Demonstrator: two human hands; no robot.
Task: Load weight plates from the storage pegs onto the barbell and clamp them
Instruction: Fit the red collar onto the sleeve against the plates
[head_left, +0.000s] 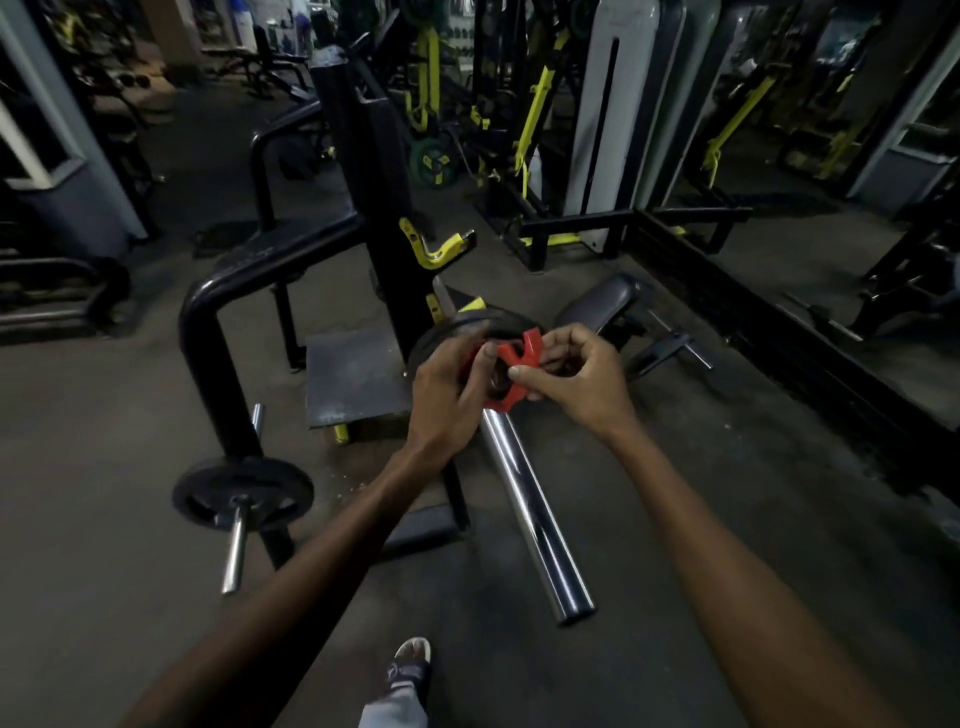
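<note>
A chrome barbell sleeve (530, 504) points toward me from the rack. A black weight plate (485, 322) sits on it, far up the sleeve. A red clamp collar (511, 364) is around the sleeve right against that plate. My left hand (449, 387) grips the collar's left side, thumb over its face. My right hand (571, 376) pinches the collar's red lever on the right side. Another black plate (241, 491) hangs on a low storage peg (234, 551) at the left.
A black rack upright (374, 171) with yellow hooks (436, 249) carries the bar. A curved black frame tube (208, 332) stands left, a padded bench (597, 306) behind the hands. My shoe (410, 665) is on the dark floor below. Machines fill the background.
</note>
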